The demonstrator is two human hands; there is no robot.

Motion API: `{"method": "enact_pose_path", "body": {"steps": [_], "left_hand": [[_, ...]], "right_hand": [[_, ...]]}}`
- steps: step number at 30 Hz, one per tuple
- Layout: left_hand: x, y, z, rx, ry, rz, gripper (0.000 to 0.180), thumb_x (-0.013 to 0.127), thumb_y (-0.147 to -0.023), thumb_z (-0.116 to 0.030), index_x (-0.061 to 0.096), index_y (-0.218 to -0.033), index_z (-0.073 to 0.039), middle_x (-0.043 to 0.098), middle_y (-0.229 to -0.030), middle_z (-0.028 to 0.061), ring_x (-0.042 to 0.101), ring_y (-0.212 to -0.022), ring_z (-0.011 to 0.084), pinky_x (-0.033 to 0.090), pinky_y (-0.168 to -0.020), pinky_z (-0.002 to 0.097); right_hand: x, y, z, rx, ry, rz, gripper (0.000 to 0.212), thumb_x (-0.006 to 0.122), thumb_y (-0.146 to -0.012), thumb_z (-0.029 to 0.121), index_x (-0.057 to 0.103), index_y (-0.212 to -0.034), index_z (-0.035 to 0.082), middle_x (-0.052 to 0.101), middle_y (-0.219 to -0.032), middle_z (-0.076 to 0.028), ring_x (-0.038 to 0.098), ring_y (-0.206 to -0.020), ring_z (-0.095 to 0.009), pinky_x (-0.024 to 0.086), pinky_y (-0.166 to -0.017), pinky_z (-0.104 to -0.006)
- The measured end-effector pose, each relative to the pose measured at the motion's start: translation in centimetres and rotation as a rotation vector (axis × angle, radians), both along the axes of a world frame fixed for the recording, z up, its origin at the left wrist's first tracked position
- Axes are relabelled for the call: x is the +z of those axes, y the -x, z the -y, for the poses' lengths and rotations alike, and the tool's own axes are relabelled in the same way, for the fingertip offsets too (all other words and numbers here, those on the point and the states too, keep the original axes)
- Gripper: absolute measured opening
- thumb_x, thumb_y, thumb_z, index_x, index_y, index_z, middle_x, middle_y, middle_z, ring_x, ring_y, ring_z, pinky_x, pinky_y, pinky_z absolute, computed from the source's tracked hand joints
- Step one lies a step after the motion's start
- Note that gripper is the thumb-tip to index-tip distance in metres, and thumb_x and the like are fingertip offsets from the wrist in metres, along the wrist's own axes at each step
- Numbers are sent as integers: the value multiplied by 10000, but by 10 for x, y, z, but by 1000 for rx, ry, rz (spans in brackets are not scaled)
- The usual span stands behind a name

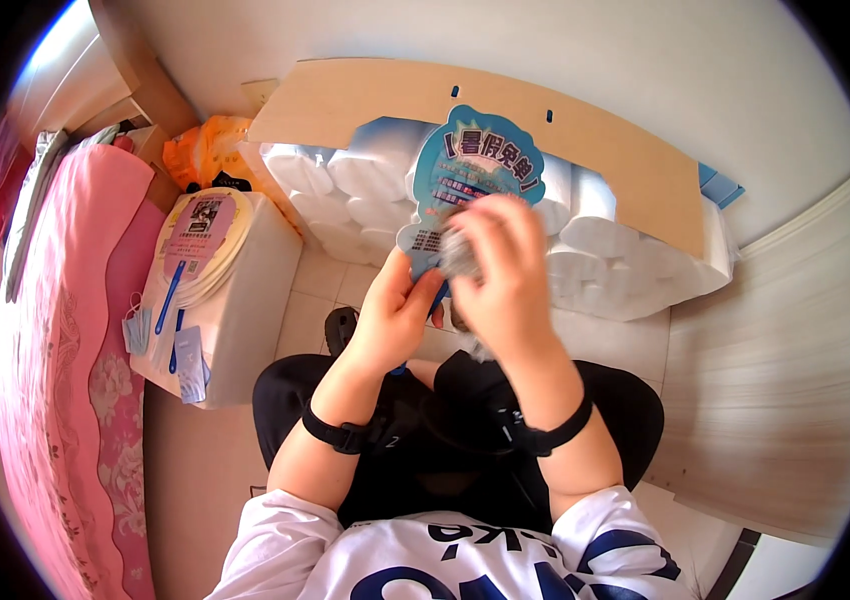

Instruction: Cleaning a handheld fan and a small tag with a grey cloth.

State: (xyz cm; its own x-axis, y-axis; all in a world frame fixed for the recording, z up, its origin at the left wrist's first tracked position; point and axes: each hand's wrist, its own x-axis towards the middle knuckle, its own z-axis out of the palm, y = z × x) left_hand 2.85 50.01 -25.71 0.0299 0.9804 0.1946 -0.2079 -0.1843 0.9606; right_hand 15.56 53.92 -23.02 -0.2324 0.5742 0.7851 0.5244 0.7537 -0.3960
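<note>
My left hand (392, 310) is closed around the blue handle of a hand fan (480, 160) and holds it upright in front of me. The fan is a flat, cloud-edged printed sheet in blue. My right hand (507, 275) has its fingers curled over a crumpled grey cloth (459, 257), pressed against the lower part of the fan. Part of the cloth hangs below the palm. Motion slightly blurs the right fingers, and they hide the lower right of the fan's face.
At the left, a white box (265, 270) bears a stack of round fans (207, 235), blue handles (171, 298), a face mask (137, 330) and a card (192, 362). A bed with a pink cover (75, 330) lies beyond. Ahead stands a cardboard-topped pack of white rolls (365, 175).
</note>
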Motion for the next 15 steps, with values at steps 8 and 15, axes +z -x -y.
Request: {"method": "enact_pose_path", "body": {"steps": [8, 15], "left_hand": [[-1, -2, 2, -17, 40, -141, 362, 449, -921, -1, 430, -1280, -41, 567, -895, 23, 473, -605, 61, 419, -536, 198], [-13, 0, -3, 55, -94, -232, 364, 462, -907, -3, 444, -1267, -46, 579, -873, 28, 495, -617, 70, 429, -544, 221]], "right_hand": [[5, -31, -26, -214, -63, -138, 455, 582, -556, -118, 559, -984, 36, 506, -1090, -148, 498, -1007, -351, 430, -859, -427], [-8, 12, -2, 38, -54, -86, 456, 614, -556, -87, 558, -990, 41, 505, -1081, -147, 499, -997, -359, 436, -855, -430]]}}
